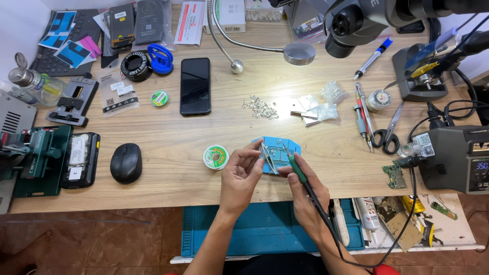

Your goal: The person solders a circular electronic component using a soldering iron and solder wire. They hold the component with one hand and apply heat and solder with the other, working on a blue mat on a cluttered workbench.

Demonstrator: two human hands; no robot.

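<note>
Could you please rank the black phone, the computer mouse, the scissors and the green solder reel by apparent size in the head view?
1. black phone
2. computer mouse
3. scissors, thinner but similarly long, so unsure
4. green solder reel

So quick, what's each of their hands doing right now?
Left hand: closed on metal tweezers, tips over the blue holder.
Right hand: closed around a green-handled soldering iron, tip at the same holder.
</note>
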